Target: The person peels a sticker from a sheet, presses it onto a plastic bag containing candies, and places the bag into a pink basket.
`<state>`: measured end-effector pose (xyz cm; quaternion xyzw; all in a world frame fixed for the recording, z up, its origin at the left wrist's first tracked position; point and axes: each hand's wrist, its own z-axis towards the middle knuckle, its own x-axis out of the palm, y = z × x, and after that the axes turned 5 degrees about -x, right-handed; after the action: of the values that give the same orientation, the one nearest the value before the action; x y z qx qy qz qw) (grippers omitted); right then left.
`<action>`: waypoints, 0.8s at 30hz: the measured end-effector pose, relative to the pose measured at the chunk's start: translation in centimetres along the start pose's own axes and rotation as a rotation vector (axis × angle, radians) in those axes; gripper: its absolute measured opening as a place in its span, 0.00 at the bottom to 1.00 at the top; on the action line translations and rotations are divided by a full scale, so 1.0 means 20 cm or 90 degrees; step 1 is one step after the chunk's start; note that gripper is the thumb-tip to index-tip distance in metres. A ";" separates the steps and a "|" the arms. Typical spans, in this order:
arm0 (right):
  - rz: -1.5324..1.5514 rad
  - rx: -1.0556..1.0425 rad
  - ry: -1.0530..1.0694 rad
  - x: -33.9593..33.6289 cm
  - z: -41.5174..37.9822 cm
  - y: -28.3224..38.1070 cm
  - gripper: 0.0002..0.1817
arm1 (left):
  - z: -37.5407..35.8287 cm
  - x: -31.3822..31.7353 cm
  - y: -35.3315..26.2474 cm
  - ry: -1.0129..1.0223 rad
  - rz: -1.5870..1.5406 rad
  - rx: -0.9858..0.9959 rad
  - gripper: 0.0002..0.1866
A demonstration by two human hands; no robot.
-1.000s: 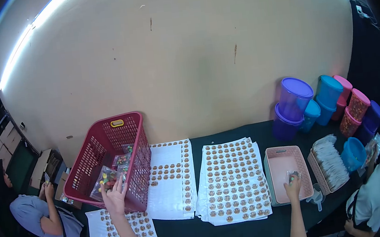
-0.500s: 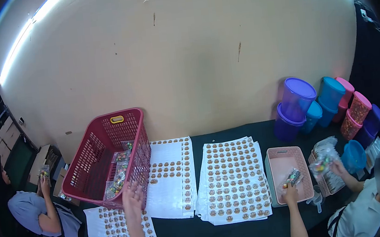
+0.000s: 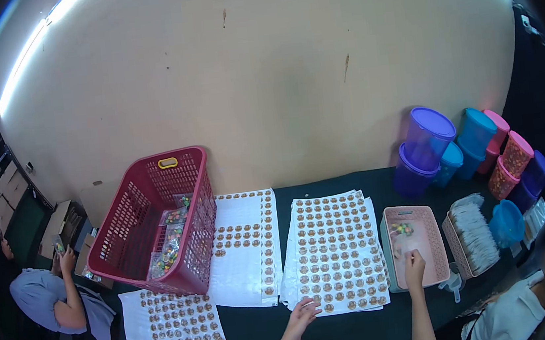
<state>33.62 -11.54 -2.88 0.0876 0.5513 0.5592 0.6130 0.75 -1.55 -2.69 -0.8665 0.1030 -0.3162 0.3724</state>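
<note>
My left hand (image 3: 302,316) is open, its fingers reaching to the lower left corner of a stack of round sticker sheets (image 3: 334,250). My right hand (image 3: 415,266) is closed on the end of a clear plastic packet (image 3: 404,244) and overlaps the pink basket (image 3: 432,246) in this view. Small multicoloured pieces, like candies, show at the packet's far end.
Left stands a large maroon basket (image 3: 192,258) holding several filled packets (image 3: 165,254). More sticker sheets (image 3: 241,279) lie beside it. At right are a basket of flat clear bags (image 3: 475,235), a scoop (image 3: 454,284), and coloured tubs (image 3: 429,128). People (image 3: 60,298) work at both sides.
My left hand has moved right, from beside the maroon basket to the sticker sheets. The packet in my right hand now extends away from my fingers. The right-hand person's hand and packet have withdrawn.
</note>
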 end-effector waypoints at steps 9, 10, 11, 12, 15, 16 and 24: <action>0.322 -0.002 0.341 0.14 -0.43 0.64 0.09 | 0.01 0.06 0.08 -0.005 0.660 0.330 0.46; 0.415 0.047 0.405 0.18 -0.48 0.66 0.09 | 0.01 0.07 0.08 -0.051 0.722 0.381 0.48; 0.416 0.050 0.405 0.20 -0.51 0.69 0.09 | 0.00 0.08 0.08 -0.070 0.665 0.413 0.45; 0.489 0.084 0.467 0.21 -0.53 0.71 0.10 | -0.01 0.07 0.08 -0.070 0.668 0.412 0.45; 0.633 0.180 0.544 0.23 -0.55 0.73 0.11 | -0.02 0.04 0.08 -0.261 0.638 0.506 0.33; 0.702 0.239 0.559 0.23 -0.54 0.74 0.11 | -0.03 0.02 0.08 -0.260 0.638 0.505 0.33; 0.202 0.023 0.502 0.60 -0.69 0.21 0.19 | 0.01 -0.18 0.11 -0.215 0.197 0.346 0.16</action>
<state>17.70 -7.72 -11.91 -0.0385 0.7329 0.6277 0.2597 -1.82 -1.38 -6.04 -0.7501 0.0822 -0.1240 0.6443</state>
